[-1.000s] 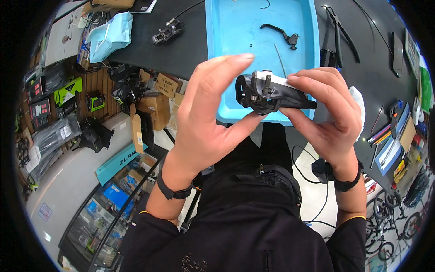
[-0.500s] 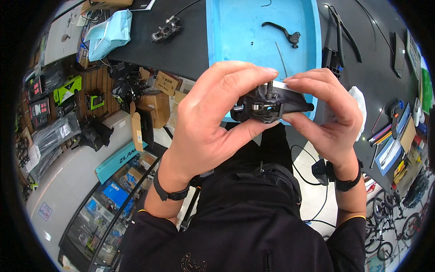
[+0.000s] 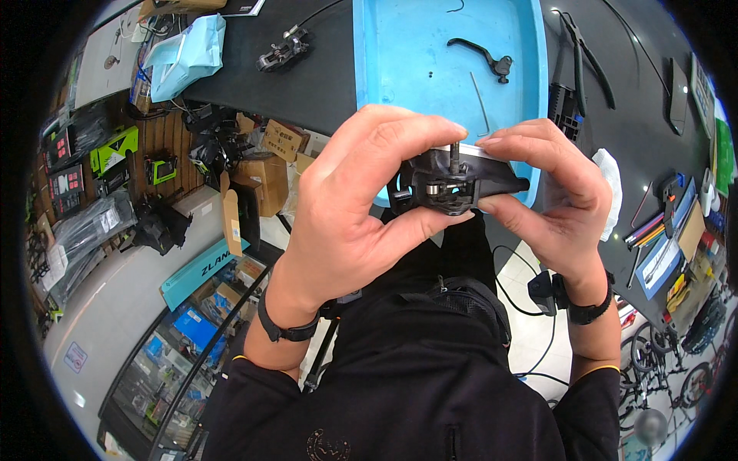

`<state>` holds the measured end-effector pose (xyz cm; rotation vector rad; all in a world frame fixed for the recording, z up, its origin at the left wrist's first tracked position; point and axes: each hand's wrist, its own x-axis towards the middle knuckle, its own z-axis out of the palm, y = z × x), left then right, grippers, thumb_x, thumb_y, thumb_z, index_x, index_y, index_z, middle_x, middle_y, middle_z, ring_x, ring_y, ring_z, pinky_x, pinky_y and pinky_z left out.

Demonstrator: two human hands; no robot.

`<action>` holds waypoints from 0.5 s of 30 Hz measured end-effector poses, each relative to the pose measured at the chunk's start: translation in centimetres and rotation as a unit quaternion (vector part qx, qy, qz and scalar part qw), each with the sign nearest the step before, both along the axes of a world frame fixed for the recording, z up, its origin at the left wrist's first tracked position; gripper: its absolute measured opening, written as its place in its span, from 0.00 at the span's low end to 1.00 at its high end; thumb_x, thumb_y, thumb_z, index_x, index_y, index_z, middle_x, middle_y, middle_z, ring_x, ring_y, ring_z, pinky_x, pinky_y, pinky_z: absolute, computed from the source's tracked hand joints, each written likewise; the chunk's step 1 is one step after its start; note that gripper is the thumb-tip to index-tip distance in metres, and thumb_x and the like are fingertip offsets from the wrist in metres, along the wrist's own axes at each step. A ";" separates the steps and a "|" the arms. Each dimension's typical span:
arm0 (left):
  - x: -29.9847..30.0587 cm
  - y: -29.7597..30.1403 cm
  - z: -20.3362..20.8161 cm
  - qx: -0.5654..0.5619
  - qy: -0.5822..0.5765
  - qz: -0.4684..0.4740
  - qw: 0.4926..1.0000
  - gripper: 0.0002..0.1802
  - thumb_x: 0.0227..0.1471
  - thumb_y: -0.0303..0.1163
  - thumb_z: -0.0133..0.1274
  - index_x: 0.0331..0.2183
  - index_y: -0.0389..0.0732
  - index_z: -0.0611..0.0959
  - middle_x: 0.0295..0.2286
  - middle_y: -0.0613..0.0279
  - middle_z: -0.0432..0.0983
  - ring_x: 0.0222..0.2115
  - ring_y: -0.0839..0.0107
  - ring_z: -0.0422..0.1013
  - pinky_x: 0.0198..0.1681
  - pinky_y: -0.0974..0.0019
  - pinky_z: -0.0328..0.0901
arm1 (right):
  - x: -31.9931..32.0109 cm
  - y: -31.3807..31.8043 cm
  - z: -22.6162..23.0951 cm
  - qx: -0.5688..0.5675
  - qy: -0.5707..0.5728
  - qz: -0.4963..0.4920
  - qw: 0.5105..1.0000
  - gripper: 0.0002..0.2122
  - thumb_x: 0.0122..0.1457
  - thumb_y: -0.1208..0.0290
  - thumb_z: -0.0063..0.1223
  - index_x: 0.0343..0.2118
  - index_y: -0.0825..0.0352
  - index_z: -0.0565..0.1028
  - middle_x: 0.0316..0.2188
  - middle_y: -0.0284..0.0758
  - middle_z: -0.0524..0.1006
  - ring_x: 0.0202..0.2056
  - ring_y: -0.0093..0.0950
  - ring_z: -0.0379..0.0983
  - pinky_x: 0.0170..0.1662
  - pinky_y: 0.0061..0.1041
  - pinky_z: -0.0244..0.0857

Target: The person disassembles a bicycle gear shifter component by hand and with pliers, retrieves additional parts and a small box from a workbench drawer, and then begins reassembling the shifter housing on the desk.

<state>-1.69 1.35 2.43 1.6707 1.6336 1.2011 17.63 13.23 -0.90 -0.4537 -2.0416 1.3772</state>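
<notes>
We pinch the black part [image 3: 465,180] crosswise over the near edge of the tray [image 3: 542,77]; left hand [image 3: 350,196] at broad end, right hand [image 3: 565,180] opposite.

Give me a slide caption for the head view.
Left hand and right hand hold a black mechanical part, a blue tray just beyond.

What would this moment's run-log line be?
left hand: pinching black-and-silver part | right hand: pinching same part | blue tray: black lever, thin metal rod inside
</notes>
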 end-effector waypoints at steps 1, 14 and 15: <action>0.0 0.0 0.0 0.000 0.000 0.000 1.000 0.31 0.33 0.26 0.71 0.44 0.37 0.80 0.40 0.56 0.78 0.40 0.65 0.74 0.43 0.65 0.68 | 0.0 0.0 0.0 0.000 0.000 0.000 1.000 0.19 0.41 0.78 0.71 0.40 0.69 0.79 0.36 0.38 0.81 0.37 0.31 0.78 0.40 0.25 0.71; -0.2 -0.3 0.3 0.020 0.022 -0.036 0.999 0.24 0.39 0.28 0.70 0.41 0.38 0.80 0.41 0.51 0.77 0.41 0.61 0.75 0.43 0.64 0.70 | 0.2 0.1 0.7 0.071 -0.010 0.010 0.997 0.21 0.41 0.75 0.73 0.40 0.73 0.77 0.38 0.42 0.79 0.40 0.34 0.75 0.42 0.27 0.69; -0.2 -0.4 0.3 0.027 0.023 -0.039 0.999 0.24 0.39 0.28 0.69 0.41 0.39 0.80 0.41 0.51 0.77 0.41 0.61 0.75 0.43 0.63 0.71 | 0.1 0.1 0.8 0.083 -0.005 0.008 0.996 0.21 0.41 0.74 0.73 0.40 0.73 0.77 0.37 0.42 0.79 0.40 0.34 0.75 0.41 0.27 0.69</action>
